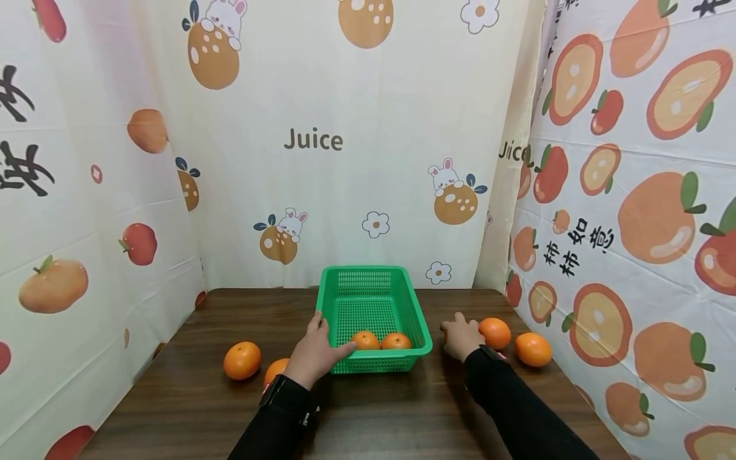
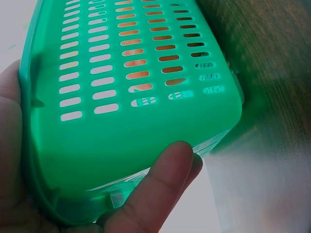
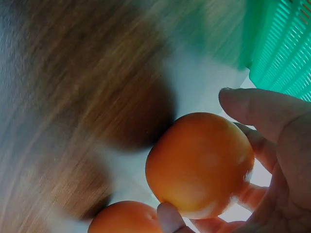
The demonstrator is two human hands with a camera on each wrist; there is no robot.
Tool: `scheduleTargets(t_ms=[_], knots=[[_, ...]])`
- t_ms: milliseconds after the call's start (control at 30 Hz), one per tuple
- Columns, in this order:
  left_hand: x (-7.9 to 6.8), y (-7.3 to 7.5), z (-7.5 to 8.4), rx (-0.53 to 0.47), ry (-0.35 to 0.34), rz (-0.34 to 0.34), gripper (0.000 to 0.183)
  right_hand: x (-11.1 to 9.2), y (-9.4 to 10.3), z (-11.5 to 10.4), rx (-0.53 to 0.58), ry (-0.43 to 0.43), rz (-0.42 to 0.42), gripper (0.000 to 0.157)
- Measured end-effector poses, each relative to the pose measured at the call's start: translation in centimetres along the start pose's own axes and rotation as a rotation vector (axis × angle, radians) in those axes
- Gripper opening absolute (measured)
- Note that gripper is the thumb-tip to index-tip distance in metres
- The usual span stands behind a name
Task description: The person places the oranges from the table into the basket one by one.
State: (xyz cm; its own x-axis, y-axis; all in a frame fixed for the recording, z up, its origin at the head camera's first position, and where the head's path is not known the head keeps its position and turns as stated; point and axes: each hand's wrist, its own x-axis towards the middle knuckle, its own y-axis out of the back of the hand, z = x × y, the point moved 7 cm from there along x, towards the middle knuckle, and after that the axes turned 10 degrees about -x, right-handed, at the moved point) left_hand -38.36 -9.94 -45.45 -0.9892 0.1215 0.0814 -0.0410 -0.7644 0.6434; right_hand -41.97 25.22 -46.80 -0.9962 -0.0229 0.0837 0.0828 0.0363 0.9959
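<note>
A green plastic basket (image 1: 376, 364) stands on the table with two oranges (image 1: 365, 340) inside at its near end. My left hand (image 1: 316, 351) grips the basket's left near corner, thumb over the rim; in the left wrist view its fingers (image 2: 170, 170) lie along the perforated outer wall. To the right of the basket, my right hand (image 1: 462, 337) curls round an orange (image 3: 199, 165), which it mostly hides in the head view. Just beside that hand lies another orange (image 1: 495, 333), with one more orange (image 1: 533, 349) farther right.
Left of the basket are two oranges, one apart (image 1: 242, 360) and one partly behind my left hand (image 1: 276, 370). The dark wooden table (image 1: 391, 421) is bounded by printed cloth at the back (image 1: 374, 179) and both sides.
</note>
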Motion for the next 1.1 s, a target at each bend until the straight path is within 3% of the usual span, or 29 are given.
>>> scheduleTargets(t_ms=[333,1100], knots=[[0.1,-0.2,-0.2,0.001,-0.009,-0.006,0.106,-0.5,0.2,-1.0,0.021,0.042,-0.074,0.042],[-0.3,-0.1,0.0,-0.01,-0.029,0.012,0.104,-0.7,-0.4,-1.1,0.016,0.037,-0.032,0.042]])
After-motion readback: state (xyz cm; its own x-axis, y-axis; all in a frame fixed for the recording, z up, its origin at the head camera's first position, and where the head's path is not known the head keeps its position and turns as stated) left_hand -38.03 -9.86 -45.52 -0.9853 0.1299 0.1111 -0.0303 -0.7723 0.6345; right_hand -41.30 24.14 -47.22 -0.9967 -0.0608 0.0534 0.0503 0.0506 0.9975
